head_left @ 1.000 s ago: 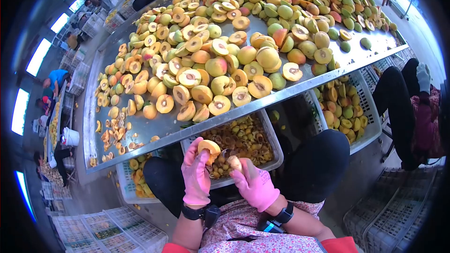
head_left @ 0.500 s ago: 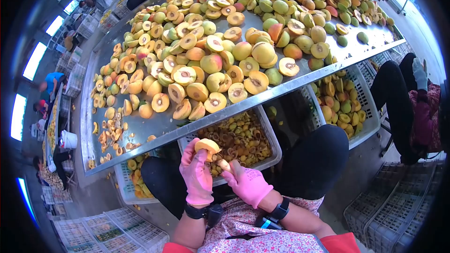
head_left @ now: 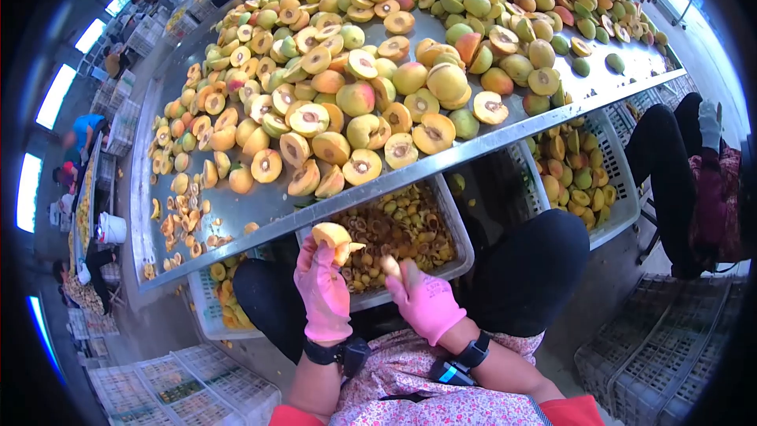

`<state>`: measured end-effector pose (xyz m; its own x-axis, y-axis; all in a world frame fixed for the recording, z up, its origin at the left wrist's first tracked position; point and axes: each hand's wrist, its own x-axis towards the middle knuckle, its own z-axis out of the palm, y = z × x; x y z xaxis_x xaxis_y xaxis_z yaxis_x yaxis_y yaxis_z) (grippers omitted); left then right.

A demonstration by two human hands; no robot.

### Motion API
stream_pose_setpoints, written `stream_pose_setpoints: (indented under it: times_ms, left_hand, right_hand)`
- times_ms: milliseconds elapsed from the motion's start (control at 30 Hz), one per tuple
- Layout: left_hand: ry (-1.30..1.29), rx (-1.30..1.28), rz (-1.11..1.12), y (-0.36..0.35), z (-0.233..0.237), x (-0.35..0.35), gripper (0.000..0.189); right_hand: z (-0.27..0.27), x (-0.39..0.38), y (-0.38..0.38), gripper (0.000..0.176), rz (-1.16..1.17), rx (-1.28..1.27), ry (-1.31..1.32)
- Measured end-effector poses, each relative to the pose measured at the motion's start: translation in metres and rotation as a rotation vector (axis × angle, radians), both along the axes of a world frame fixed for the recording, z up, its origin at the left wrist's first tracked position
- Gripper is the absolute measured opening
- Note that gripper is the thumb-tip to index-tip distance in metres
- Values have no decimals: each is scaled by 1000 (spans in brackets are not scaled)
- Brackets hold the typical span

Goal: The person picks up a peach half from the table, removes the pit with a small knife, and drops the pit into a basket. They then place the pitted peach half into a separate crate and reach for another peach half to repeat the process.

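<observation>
My left hand [head_left: 325,292], in a pink glove, grips a yellow peach half [head_left: 331,234] between thumb and fingers. A ragged strip of flesh sticks out from the fruit's right side. My right hand [head_left: 428,304], gloved in pink too, is closed around a small tool with a pale handle [head_left: 390,267]; its working end is too blurred to make out. A short gap separates the tool from the peach half. Beneath both hands stands a crate [head_left: 465,256] of pits and fruit scraps [head_left: 402,229].
A metal table [head_left: 378,192] bears a big heap of whole and halved peaches [head_left: 309,118]. Crates of peach halves stand under it at right [head_left: 627,201] and left [head_left: 206,312]. Stacked crates [head_left: 185,383] flank me. Another person [head_left: 710,189] sits at right; others work far left.
My hands have moved apart: the left with the peach half went slightly left and up, the right with the tool slightly right. A flesh strip now hangs off the fruit. The view shifted slightly.
</observation>
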<state>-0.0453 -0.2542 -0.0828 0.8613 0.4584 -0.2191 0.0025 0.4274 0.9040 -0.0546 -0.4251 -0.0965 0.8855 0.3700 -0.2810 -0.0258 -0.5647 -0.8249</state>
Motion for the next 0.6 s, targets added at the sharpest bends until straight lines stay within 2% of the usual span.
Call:
stream_pose_setpoints:
  times_ms: [67,100,200,233,333,367,400,467,533,600]
  left_hand:
    - [47,18,-50,1,-1,0,36]
    - [24,-11,-58,-4,4,0,37]
    - [-69,3,49,2,-4,2,37]
    - [-106,66,41,6,2,2,38]
    - [-152,109,170,35,22,-12,34]
    - [-170,105,262,48,38,-19,28]
    - [-268,40,370,72,35,-32,25]
    - [-299,-50,509,132,31,-69,27]
    - [-165,-173,705,183,26,-110,28]
    - [-44,-144,801,248,-29,-164,33]
  right_hand:
    - [12,6,2,31,-80,202,-97]
    - [13,7,4,31,-74,213,-80]
    - [-32,-7,-2,30,185,-137,-85]
    - [-34,-9,-2,25,141,-175,-49]
    - [-19,5,-6,26,-54,-85,-94]
    - [-14,6,-6,29,-52,-94,-114]
    - [-12,7,-7,32,-52,-105,-135]
    - [-17,4,-6,30,62,-148,-47]
    - [-9,2,-1,29,144,-102,84]
    - [-4,2,4,29,162,-84,88]
